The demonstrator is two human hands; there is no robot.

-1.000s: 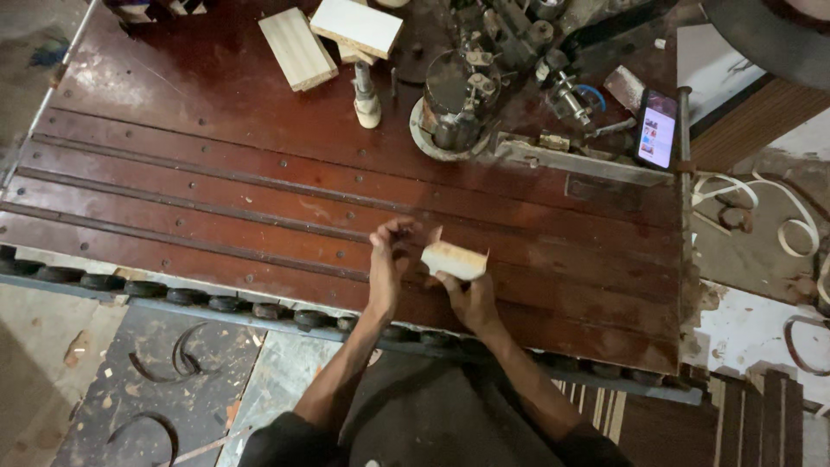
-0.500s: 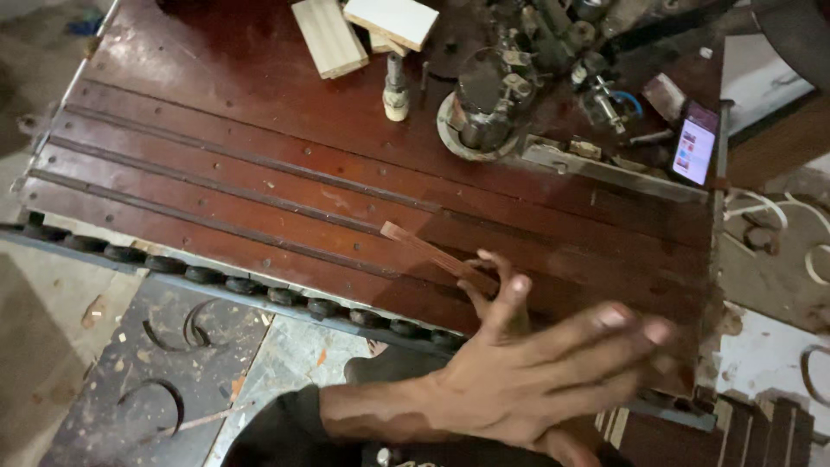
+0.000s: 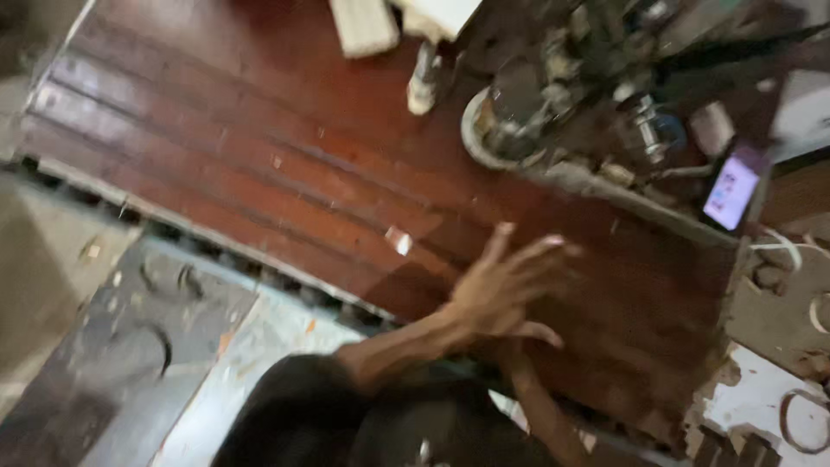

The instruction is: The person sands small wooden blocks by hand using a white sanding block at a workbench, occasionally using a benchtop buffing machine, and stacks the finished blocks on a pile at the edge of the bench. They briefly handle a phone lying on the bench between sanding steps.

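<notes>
Though the view is blurred, the left hand [image 3: 506, 290] shows plainly, spread flat above the dark red grooved surface [image 3: 259, 164] with its fingers [image 3: 497, 246] splayed wide and empty, pointing up and to the right. Below it a second forearm [image 3: 536, 406] runs up from the lower edge, and the right hand lies hidden under the left, so I cannot tell whether it is open or closed, nor whether it holds anything. A small pale chip [image 3: 399, 240] lies on the surface just left of the spread fingers, apart from them. Further up, near the top edge, a pale wood block [image 3: 363, 26] rests on the surface, with a small whitish bottle [image 3: 422, 79] standing just to its right. A grey machine [image 3: 571, 104] cluttered with metal parts fills the upper right, its curved base touching the surface. A phone [image 3: 731, 190] with a lit screen leans at the machine's right end, well apart from the hand. Along the near edge of the surface runs a row of dark rollers [image 3: 216, 251], and below that the grey floor [image 3: 104, 346] shows curled marks. Pale rings [image 3: 800, 419] lie at the lower right.
</notes>
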